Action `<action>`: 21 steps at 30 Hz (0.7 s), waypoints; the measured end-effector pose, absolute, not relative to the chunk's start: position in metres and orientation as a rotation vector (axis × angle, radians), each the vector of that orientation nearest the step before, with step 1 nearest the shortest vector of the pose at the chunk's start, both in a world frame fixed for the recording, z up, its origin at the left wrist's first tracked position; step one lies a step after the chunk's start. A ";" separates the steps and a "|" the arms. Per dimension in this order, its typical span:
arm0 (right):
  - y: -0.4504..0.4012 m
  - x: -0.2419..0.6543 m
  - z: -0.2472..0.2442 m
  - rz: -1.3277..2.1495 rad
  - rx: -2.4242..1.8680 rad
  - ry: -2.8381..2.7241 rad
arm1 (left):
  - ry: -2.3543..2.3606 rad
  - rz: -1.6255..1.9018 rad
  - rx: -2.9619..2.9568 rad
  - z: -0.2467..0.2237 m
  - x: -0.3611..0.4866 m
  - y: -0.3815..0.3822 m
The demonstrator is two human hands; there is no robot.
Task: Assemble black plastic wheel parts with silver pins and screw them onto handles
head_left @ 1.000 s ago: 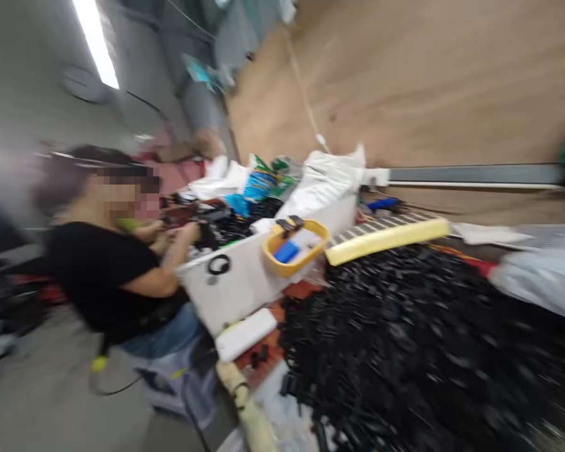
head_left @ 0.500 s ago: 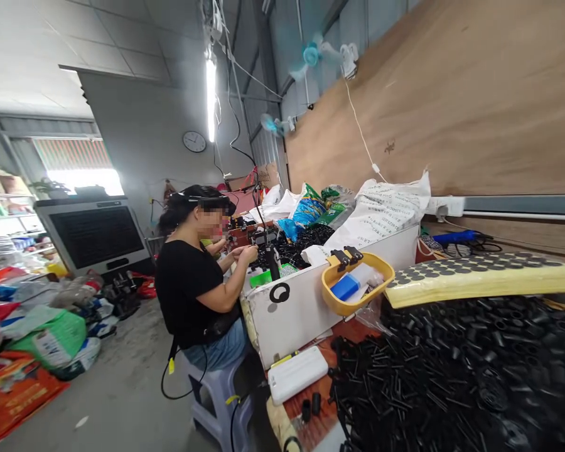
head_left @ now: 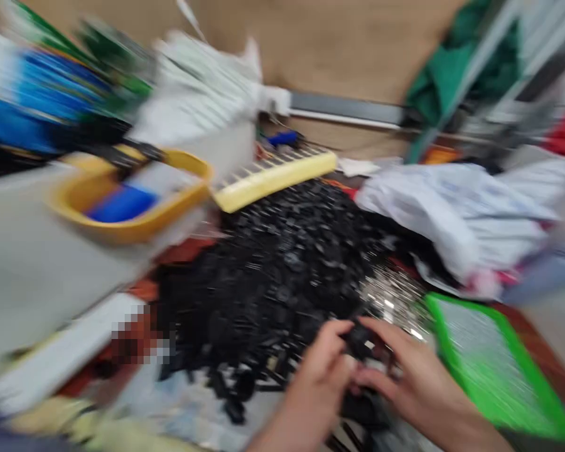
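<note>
Heap of black plastic parts (head_left: 273,282) by a green-framed tray (head_left: 494,370), fingers (head_left: 329,342) curled around one piece (head_left: 360,342)

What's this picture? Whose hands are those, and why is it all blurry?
A camera is worn on a person's head, so you see what they see, looking down. It's blurry because the picture was taken while the camera was moving. Those are the person's own left hand and right hand. Their fingers seem to hold a small black piece, but the blur hides its shape. Ahead lies a big pile of little black pieces. A green-edged tray sits to the right, and a yellow basket to the left.
</note>
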State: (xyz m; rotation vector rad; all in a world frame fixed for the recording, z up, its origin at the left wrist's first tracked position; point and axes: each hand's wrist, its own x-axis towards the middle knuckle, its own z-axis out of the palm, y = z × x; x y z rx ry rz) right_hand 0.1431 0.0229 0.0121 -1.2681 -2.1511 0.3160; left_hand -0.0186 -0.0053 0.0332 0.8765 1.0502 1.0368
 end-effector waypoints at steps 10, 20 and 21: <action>0.024 0.135 0.027 0.517 -1.243 -2.108 | 1.205 0.953 1.187 0.012 -0.016 -0.003; 0.023 0.128 0.022 0.438 -1.238 -2.057 | 1.721 0.755 1.912 -0.002 -0.011 -0.005; 0.023 0.127 0.021 0.435 -1.239 -2.044 | 1.723 0.728 1.924 -0.001 -0.010 -0.005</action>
